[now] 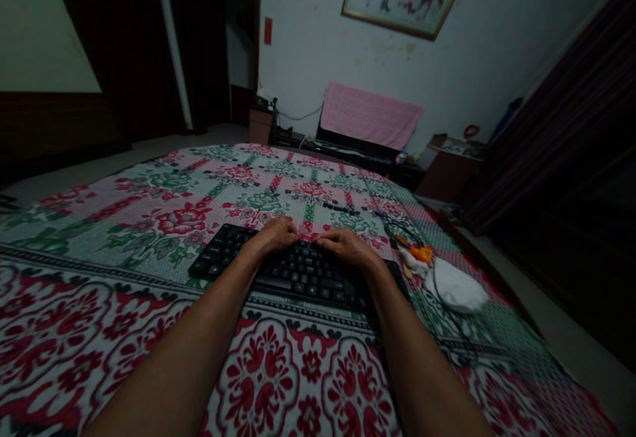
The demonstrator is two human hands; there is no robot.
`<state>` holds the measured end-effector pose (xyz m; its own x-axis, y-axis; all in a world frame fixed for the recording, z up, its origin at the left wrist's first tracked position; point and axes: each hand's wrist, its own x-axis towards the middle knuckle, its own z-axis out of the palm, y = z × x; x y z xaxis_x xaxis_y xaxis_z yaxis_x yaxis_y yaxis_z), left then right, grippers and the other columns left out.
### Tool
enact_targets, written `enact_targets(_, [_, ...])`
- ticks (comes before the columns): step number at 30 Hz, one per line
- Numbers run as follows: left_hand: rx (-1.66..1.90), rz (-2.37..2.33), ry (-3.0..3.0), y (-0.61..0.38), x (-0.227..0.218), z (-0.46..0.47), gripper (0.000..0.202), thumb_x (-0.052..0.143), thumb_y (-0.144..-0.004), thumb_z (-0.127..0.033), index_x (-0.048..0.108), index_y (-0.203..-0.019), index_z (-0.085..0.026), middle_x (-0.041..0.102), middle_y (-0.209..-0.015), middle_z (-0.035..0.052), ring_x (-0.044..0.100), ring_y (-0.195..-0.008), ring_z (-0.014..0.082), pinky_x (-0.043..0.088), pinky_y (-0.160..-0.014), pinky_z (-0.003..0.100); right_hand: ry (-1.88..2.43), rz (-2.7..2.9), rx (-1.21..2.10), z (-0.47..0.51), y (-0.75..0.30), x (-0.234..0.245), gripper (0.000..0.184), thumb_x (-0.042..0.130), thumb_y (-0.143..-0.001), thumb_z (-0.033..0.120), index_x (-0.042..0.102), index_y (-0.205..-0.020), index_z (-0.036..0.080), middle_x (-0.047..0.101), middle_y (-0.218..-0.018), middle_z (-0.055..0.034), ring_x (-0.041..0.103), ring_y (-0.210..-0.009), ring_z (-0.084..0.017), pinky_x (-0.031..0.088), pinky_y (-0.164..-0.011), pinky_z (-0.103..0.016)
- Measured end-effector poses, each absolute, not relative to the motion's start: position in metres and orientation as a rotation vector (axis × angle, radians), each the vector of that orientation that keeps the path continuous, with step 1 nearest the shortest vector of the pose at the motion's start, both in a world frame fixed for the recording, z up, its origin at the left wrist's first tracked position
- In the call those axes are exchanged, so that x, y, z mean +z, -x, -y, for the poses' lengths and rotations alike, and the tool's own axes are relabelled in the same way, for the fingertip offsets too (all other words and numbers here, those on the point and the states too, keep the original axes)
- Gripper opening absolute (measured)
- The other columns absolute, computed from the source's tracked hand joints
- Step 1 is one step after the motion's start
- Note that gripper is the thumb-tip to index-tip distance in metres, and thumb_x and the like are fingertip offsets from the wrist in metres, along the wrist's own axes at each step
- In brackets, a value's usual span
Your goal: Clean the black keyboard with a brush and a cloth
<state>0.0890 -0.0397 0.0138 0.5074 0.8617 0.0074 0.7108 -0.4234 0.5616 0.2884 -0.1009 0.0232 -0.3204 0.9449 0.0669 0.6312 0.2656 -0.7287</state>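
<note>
While you lean over the bed, both of your forearms run forward to a flat black plastic computer keyboard (303,277). It lies crosswise, straight ahead of you, on a quilted bed cover printed with red, pink and green flowers (149,225).

Your left hand (275,236) rests palm down on the far rows near the keyboard's centre, fingers curled onto the keys. Your right hand (346,245) lies just beside it in the same posture, the two sets of knuckles close but apart. Neither hand pinches or holds anything. The fingertips are hidden behind the knuckles, so which keys they touch cannot be told.

Right of the keyboard lie a soft white rounded object (456,289) and a small orange item (423,252) at its far end. A thin black cable (397,228) loops beside them; whether it belongs to the keyboard cannot be told. A slim dark bar-shaped object (340,208) lies farther off on the cover.

Risks, as a judgement:
- The cover is soft, so uneven pressure from your wrists could tilt or sink the keyboard and cause mistaken keystrokes.
- The room is dim, so the key legends are hard to read.
- A sideways sweep of your right forearm could catch the cable loop and drag the orange item.
</note>
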Motion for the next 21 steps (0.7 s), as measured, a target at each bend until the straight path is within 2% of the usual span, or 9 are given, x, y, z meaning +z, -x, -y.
enact_targets(7, [0.406,-1.288,-2.210,-0.0895,0.0137,0.0397,0.028,0.049,-0.069,-0.025,0.073,-0.078,-0.013,0.069,-0.072,0.0035,0.058,-0.068,0.0133,0.037,-0.057,0.020,1.415,2.104,0.791,0.0996,-0.2884,0.0224,0.025,0.053,-0.078,0.027,0.071,-0.088,0.013,0.068,-0.078,-0.0019,0.058,-0.071,-0.014,0.042,-0.063,-0.022])
enact_targets(14, [0.393,-1.300,-2.227,-0.0894,0.0129,0.0379,0.027,0.050,-0.069,-0.026,0.073,-0.077,-0.014,0.069,-0.070,0.0021,0.057,-0.066,0.0124,0.037,-0.056,0.019,1.442,2.132,0.689,0.1004,-0.2865,0.0248,0.022,0.056,-0.076,0.024,0.072,-0.088,0.015,0.070,-0.080,-0.0035,0.059,-0.073,-0.016,0.044,-0.066,-0.024])
enact_targets(21, [0.406,-1.285,-2.222,-0.0887,0.0116,0.0377,0.028,0.049,-0.069,-0.026,0.073,-0.076,-0.013,0.067,-0.065,0.0016,0.056,-0.063,0.0122,0.036,-0.054,0.019,1.497,2.068,0.671,0.1001,-0.2855,0.0234,0.020,0.059,-0.073,0.023,0.073,-0.084,0.015,0.070,-0.078,-0.0048,0.061,-0.070,-0.016,0.044,-0.063,-0.024])
